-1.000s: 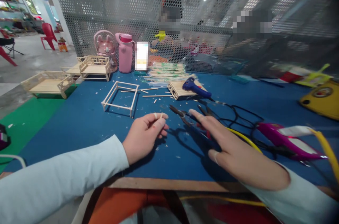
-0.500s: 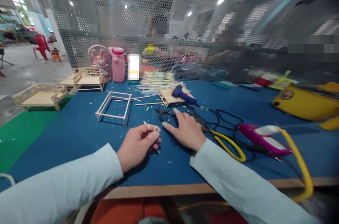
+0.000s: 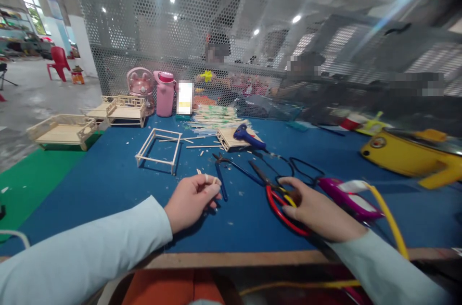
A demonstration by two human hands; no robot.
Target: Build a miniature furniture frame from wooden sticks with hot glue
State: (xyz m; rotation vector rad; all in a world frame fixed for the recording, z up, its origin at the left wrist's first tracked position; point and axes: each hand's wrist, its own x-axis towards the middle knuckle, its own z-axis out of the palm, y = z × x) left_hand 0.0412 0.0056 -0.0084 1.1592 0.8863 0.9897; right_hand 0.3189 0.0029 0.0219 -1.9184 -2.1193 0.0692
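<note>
My left hand [image 3: 195, 201] is closed round short pale wooden sticks [image 3: 215, 181], whose ends poke out at the fingertips. My right hand [image 3: 315, 206] lies over the handles of scissors [image 3: 276, 196] with red and yellow grips; its thumb and fingers are bent round them, and the blades point up and left. Between the hands, blue-handled pliers [image 3: 223, 180] lie open on the blue table [image 3: 119, 199]. A wooden stick frame [image 3: 155, 159] stands beyond my left hand. The blue glue gun [image 3: 249, 136] rests on a small slatted wooden piece [image 3: 225, 140].
Small wooden bed-like models [image 3: 63, 133] stand at the left. Behind are a pink bottle [image 3: 165, 95], a lit phone [image 3: 185, 97] and a pile of sticks [image 3: 216, 117]. A purple device [image 3: 350, 199] with cables and a yellow pouch [image 3: 400, 156] are at the right.
My right hand has moved right, from beside the pliers onto the scissors' handles. The pliers are now uncovered. My left hand still holds the sticks. The view has shifted slightly.
</note>
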